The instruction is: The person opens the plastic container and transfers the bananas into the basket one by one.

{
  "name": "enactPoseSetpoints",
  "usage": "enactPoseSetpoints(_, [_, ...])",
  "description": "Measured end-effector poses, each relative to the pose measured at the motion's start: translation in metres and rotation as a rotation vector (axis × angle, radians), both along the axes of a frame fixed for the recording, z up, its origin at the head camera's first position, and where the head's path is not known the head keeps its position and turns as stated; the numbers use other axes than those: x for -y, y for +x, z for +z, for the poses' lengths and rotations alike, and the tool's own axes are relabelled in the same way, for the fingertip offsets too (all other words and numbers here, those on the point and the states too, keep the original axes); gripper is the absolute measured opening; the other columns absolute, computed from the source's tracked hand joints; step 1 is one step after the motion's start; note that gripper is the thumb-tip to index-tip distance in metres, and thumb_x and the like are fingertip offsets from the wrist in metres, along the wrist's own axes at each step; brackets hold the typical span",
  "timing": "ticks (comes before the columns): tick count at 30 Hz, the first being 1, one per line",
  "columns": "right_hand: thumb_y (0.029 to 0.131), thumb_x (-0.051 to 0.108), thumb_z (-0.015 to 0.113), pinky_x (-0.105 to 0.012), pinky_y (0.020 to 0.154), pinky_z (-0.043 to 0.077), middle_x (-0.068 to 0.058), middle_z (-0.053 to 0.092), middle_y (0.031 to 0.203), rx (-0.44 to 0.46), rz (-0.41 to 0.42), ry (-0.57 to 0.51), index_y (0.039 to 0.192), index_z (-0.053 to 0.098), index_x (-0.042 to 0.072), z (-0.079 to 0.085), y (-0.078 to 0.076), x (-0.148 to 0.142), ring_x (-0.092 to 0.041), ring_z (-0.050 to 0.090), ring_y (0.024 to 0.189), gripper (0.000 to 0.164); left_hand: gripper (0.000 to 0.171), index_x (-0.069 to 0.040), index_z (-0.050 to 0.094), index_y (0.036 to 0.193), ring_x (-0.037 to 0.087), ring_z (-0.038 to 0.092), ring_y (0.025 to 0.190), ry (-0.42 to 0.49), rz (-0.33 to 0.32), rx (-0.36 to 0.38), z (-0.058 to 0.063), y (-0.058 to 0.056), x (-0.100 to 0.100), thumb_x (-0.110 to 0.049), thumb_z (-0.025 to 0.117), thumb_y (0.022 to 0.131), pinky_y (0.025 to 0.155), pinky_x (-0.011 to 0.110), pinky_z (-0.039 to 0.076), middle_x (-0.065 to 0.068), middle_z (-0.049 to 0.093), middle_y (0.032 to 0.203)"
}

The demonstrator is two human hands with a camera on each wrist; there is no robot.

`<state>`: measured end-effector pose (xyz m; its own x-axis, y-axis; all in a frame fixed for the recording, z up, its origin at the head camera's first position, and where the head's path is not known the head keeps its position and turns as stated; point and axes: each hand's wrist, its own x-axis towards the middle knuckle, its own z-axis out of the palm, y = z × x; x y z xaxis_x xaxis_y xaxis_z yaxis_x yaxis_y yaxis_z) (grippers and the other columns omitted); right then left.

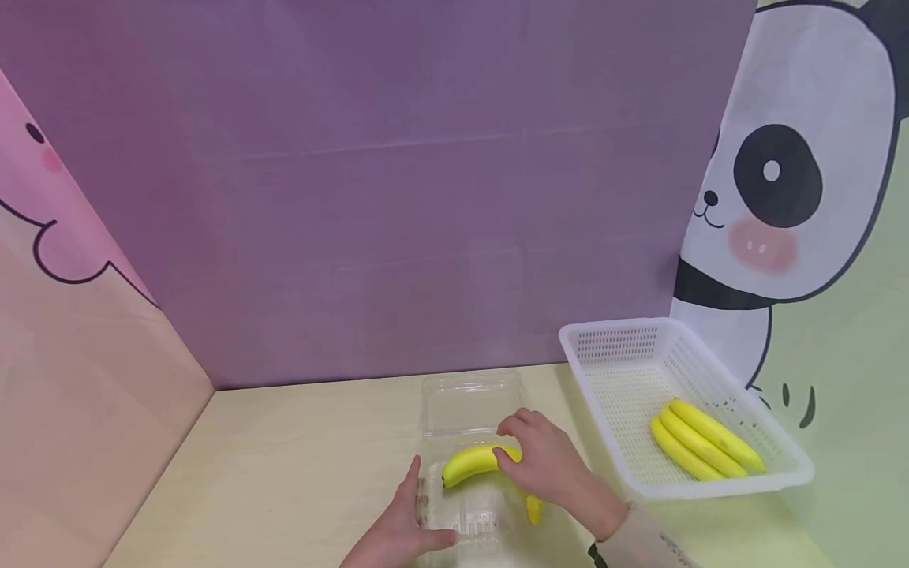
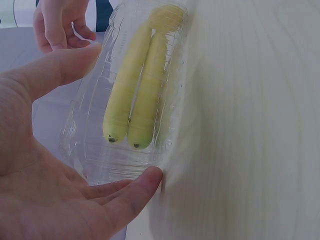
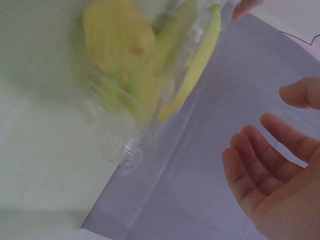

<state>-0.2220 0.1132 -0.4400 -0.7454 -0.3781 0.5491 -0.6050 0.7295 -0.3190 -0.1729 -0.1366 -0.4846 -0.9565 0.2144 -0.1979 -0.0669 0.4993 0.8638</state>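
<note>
Banana [image 1: 470, 464]: yellow, curved; lying across the clear container, dark-tipped end to the left, opposite end hidden behind the right hand in the head view.
Banana pair [image 2: 131, 95]: side by side, seen through the plastic wall in the left wrist view.
Yellow piece [image 1: 533, 509]: rounded, near the container's right side; kind too unclear to tell.
Clear container [image 1: 479, 521]: set on the worktop, lid [image 1: 472, 406] laid back on the far side.
Right hand [image 1: 550, 461]: poised close to the banana; fingers loosely bent, apart from the thumb, clear of the fruit in the right wrist view.
Left hand [image 1: 408, 517]: touching the container's left end; thumb and fingers spread wide along the edges.
White basket [image 1: 731, 491]: perforated, to the right; holding three bananas [image 1: 703, 442] near the front corner.
Worktop [image 1: 305, 465]: pale, wood-grained.
Backdrop [image 1: 390, 197]: purple; flanked at right by a panda print [image 1: 795, 79].
</note>
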Motion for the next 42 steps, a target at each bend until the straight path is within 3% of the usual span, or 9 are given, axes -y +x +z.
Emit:
enactPoseSetpoints(24, [0.086, 0.024, 0.075, -0.035, 0.069, 0.052, 0.001, 0.059, 0.089, 0.216, -0.013, 0.118, 0.101, 0.07, 0.008, -0.018, -0.012, 0.018, -0.019, 0.056, 0.083, 0.022, 0.129, -0.003, -0.003, 0.162, 0.055, 0.032, 0.14, 0.044, -0.015, 0.011, 0.0, 0.001, 0.001, -0.03, 0.09, 0.077, 0.108, 0.07, 0.031, 0.037, 0.017, 0.16])
enactPoseSetpoints(37, [0.083, 0.026, 0.075, -0.034, 0.068, 0.047, 0.0, 0.059, 0.087, 0.188, -0.027, 0.185, 0.097, 0.071, 0.006, -0.029, -0.02, 0.022, -0.019, 0.05, 0.078, 0.025, 0.129, -0.002, -0.003, 0.162, 0.053, 0.034, 0.14, 0.046, -0.021, -0.003, 0.0, 0.001, 0.002, -0.03, 0.09, 0.077, 0.109, 0.068, 0.032, 0.036, 0.019, 0.16])
enactPoseSetpoints(42, [0.083, 0.027, 0.075, -0.035, 0.07, 0.047, 0.0, 0.058, 0.09, 0.24, -0.026, 0.186, 0.101, 0.07, 0.007, -0.031, -0.019, 0.023, -0.019, 0.049, 0.08, 0.028, 0.129, -0.001, -0.003, 0.162, 0.055, 0.031, 0.141, 0.043, -0.02, 0.009, 0.0, -0.001, 0.001, -0.03, 0.09, 0.077, 0.109, 0.069, 0.03, 0.037, 0.017, 0.16])
